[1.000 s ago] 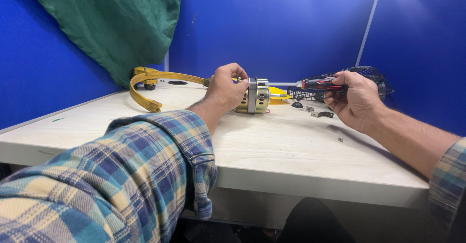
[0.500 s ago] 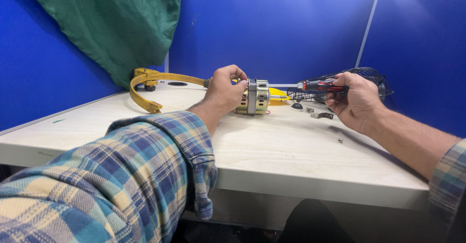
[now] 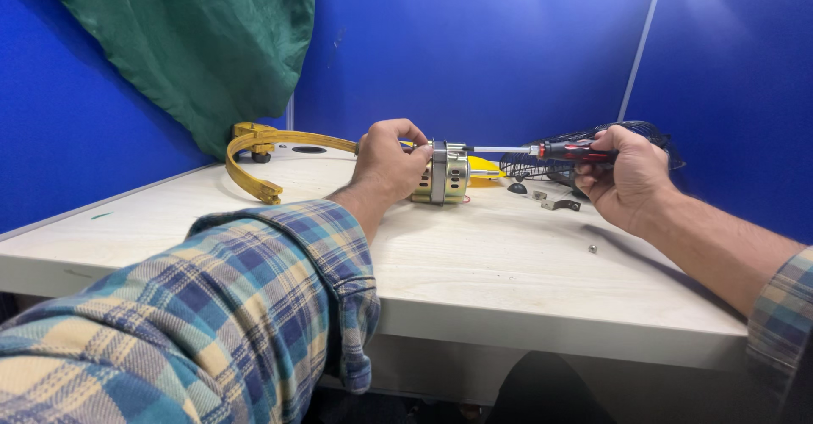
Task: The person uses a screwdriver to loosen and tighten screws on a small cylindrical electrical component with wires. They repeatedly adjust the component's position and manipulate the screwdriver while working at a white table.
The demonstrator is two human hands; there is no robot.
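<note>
Metal motor [image 3: 440,173] gripped in left hand [image 3: 385,163], red-handled screwdriver [image 3: 559,149] clasped in right hand [image 3: 628,178].

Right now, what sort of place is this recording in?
Probably a partitioned work cubicle used as a small repair bench: blue partition walls enclose a pale tabletop, where the hands hold a small electric motor and a screwdriver, with loose parts nearby.

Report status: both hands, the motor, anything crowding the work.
Left hand grips the small motor on the table. Right hand holds the screwdriver, tip at the motor's top. Loose bracket and small screw lie nearby, clear.
</note>
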